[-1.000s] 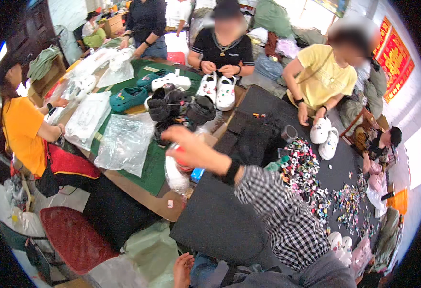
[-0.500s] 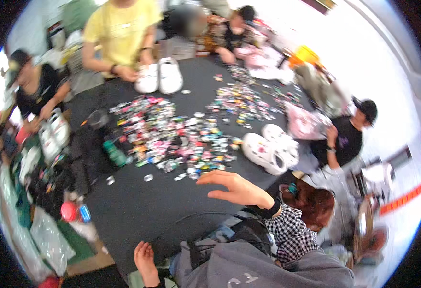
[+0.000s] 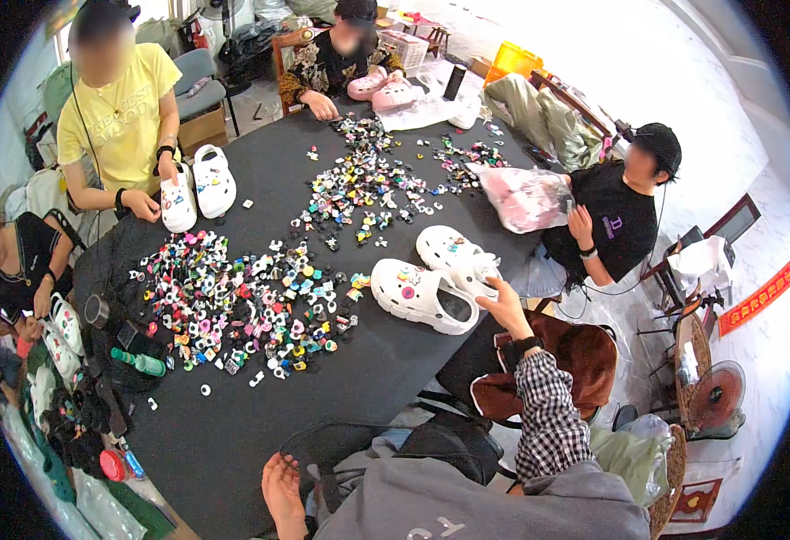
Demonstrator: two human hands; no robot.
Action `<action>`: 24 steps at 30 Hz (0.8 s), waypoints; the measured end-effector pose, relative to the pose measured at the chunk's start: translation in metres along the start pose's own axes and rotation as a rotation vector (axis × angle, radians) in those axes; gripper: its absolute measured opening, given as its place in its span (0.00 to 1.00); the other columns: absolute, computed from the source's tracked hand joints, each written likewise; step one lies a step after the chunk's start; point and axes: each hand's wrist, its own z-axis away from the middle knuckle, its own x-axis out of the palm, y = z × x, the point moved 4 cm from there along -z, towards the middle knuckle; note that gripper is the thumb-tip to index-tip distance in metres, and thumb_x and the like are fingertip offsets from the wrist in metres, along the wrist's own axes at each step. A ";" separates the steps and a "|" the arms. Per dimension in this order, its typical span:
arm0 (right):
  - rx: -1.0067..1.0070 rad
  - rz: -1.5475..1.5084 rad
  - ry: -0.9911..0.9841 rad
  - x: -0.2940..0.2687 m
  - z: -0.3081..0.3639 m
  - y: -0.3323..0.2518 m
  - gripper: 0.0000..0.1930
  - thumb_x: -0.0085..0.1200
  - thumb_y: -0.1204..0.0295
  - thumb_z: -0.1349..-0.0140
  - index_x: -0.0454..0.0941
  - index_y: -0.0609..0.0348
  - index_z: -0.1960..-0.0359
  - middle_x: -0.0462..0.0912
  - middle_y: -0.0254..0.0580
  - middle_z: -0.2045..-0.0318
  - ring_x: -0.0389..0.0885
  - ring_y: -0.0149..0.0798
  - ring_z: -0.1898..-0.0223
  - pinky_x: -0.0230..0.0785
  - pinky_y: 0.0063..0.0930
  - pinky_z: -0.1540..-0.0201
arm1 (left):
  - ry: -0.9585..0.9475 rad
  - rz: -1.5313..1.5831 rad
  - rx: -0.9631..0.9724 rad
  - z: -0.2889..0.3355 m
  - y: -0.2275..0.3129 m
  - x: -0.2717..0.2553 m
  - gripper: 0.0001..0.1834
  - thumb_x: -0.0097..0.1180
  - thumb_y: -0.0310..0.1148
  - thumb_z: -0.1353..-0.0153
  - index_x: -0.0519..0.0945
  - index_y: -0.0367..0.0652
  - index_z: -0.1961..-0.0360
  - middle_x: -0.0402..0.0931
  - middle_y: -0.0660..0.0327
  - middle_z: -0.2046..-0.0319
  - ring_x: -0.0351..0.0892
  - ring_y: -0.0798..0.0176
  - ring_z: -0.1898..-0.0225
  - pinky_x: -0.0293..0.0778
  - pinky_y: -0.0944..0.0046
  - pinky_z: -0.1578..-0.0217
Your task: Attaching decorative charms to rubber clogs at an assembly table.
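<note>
Clogs (image 3: 424,301), white pair, centre-right of frame, just left and up-left of right hand (image 3: 507,310). Long axes slant: toes upper left, heels lower right, heels nearest that hand. Left hand (image 3: 282,493) well apart at bottom centre, fingers loosely curled and spread, nothing in it. Right arm (image 3: 548,396) extends from lower right, fingertips at rear clog's heel; can't tell if clamped. Charms (image 3: 233,301) heaped left.

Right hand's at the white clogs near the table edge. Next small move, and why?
Probably close the right hand on the farther white clog: its fingers are at that clog's heel end, while the left hand looks empty, well away.
</note>
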 end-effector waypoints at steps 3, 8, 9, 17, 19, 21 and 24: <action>-0.105 0.221 -0.030 0.025 -0.034 0.004 0.45 0.73 0.57 0.61 0.66 0.75 0.44 0.72 0.64 0.46 0.69 0.57 0.42 0.62 0.43 0.41 | 0.035 -0.009 0.008 0.005 -0.003 0.008 0.14 0.50 0.31 0.35 0.75 0.38 0.50 0.77 0.59 0.60 0.76 0.65 0.60 0.71 0.67 0.56; -0.121 0.261 -0.023 0.050 -0.053 -0.002 0.44 0.73 0.54 0.62 0.66 0.73 0.49 0.73 0.60 0.55 0.70 0.59 0.50 0.63 0.47 0.46 | 0.116 0.011 0.082 0.009 -0.009 -0.004 0.14 0.50 0.31 0.35 0.75 0.38 0.50 0.78 0.60 0.60 0.76 0.66 0.60 0.71 0.67 0.56; -0.127 0.255 -0.029 0.057 -0.051 -0.002 0.44 0.73 0.54 0.62 0.66 0.73 0.49 0.73 0.60 0.55 0.70 0.59 0.50 0.63 0.47 0.46 | 0.141 0.031 0.077 0.010 -0.011 -0.004 0.15 0.50 0.31 0.35 0.75 0.38 0.49 0.77 0.60 0.61 0.76 0.66 0.60 0.71 0.67 0.56; -0.095 0.397 0.195 0.075 -0.053 0.001 0.21 0.65 0.63 0.53 0.74 0.71 0.69 0.76 0.60 0.60 0.73 0.60 0.53 0.65 0.48 0.52 | 0.123 0.007 0.055 0.013 -0.011 0.029 0.17 0.51 0.32 0.35 0.74 0.37 0.48 0.77 0.58 0.58 0.76 0.64 0.58 0.71 0.66 0.55; -0.128 0.368 0.168 0.077 -0.061 -0.003 0.19 0.65 0.61 0.53 0.75 0.67 0.72 0.78 0.56 0.66 0.76 0.57 0.59 0.67 0.48 0.57 | 0.097 0.019 0.074 0.016 -0.008 0.037 0.17 0.52 0.32 0.35 0.74 0.36 0.48 0.77 0.57 0.57 0.76 0.63 0.56 0.71 0.67 0.54; -0.183 0.334 0.208 0.077 -0.060 -0.007 0.18 0.64 0.61 0.52 0.75 0.66 0.74 0.78 0.54 0.69 0.77 0.57 0.63 0.68 0.48 0.61 | 0.079 0.027 0.087 0.016 -0.007 0.036 0.17 0.52 0.33 0.35 0.74 0.36 0.48 0.77 0.57 0.57 0.76 0.63 0.56 0.71 0.66 0.54; -0.107 0.323 0.126 0.078 -0.053 -0.007 0.18 0.63 0.60 0.52 0.73 0.65 0.75 0.78 0.56 0.70 0.77 0.57 0.65 0.68 0.48 0.64 | 0.070 0.044 0.107 0.015 -0.010 0.029 0.17 0.52 0.33 0.35 0.73 0.36 0.47 0.77 0.57 0.56 0.76 0.63 0.56 0.71 0.66 0.54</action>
